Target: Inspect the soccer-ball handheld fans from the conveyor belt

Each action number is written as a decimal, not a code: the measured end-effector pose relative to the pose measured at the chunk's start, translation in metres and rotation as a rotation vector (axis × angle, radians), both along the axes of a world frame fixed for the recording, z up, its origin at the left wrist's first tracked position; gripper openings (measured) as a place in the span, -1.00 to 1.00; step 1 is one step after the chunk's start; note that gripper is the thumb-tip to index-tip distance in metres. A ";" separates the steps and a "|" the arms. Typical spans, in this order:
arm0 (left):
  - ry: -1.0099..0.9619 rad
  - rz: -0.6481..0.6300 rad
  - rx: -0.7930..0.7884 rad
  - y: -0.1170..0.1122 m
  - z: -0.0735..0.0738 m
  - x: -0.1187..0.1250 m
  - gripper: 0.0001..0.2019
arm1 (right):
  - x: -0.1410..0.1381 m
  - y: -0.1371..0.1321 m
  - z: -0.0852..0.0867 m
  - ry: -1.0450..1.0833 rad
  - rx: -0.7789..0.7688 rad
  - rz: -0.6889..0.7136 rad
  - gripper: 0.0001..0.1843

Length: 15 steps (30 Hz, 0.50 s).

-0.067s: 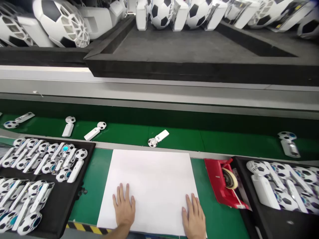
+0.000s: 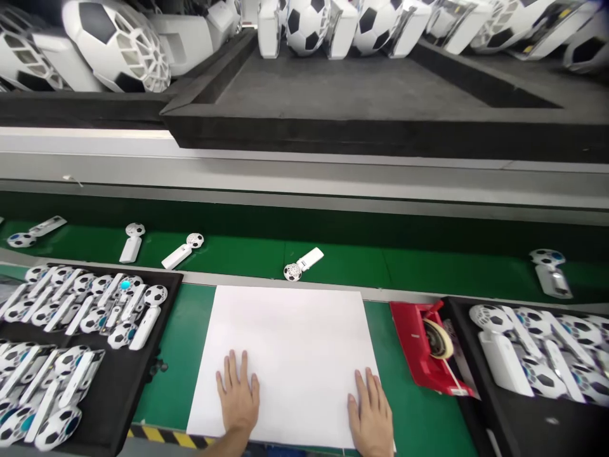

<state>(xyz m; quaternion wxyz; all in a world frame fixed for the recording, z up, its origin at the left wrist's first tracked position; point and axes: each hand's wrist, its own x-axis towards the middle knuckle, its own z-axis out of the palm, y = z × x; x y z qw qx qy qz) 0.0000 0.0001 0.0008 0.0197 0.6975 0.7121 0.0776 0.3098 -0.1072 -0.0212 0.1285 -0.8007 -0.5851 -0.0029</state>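
A large white sheet point(image 2: 295, 343) lies on the green bench in front of me. On its lower left part my left hand point(image 2: 238, 397) rests flat, palm down, fingers a little apart. Near the sheet's lower right edge my right hand point(image 2: 371, 412) lies flat too, with its thumb out to the side. Neither hand holds anything. Beyond the sheet's far edge, a white handheld device with a football-patterned round head point(image 2: 303, 264) lies on the green belt point(image 2: 352, 266).
A black tray point(image 2: 102, 393) of football-patterned devices stands at the left, another black tray point(image 2: 528, 425) at the right. Beside the right one sits a red tape dispenser point(image 2: 428, 349). More devices lie along the belt. Overhead, a black foam tray point(image 2: 361, 136) juts out.
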 end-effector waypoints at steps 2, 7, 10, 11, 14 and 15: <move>0.000 0.006 -0.006 0.000 0.000 0.000 -0.42 | 0.000 0.000 -0.001 0.000 -0.002 -0.004 -0.32; -0.009 -0.007 0.017 0.000 0.000 -0.001 -0.44 | 0.001 0.000 -0.003 -0.014 0.007 -0.002 -0.33; -0.014 0.000 0.021 0.000 -0.001 -0.001 -0.44 | 0.002 0.001 -0.003 -0.025 -0.001 0.009 -0.33; -0.015 -0.001 0.021 0.000 -0.001 -0.001 -0.44 | 0.002 0.001 -0.003 -0.027 -0.002 0.012 -0.33; -0.019 -0.006 0.022 0.000 -0.002 -0.001 -0.46 | 0.001 0.002 -0.002 -0.032 0.001 0.009 -0.32; -0.021 -0.005 0.022 -0.001 -0.002 -0.001 -0.46 | 0.000 0.002 -0.002 -0.033 0.001 0.006 -0.32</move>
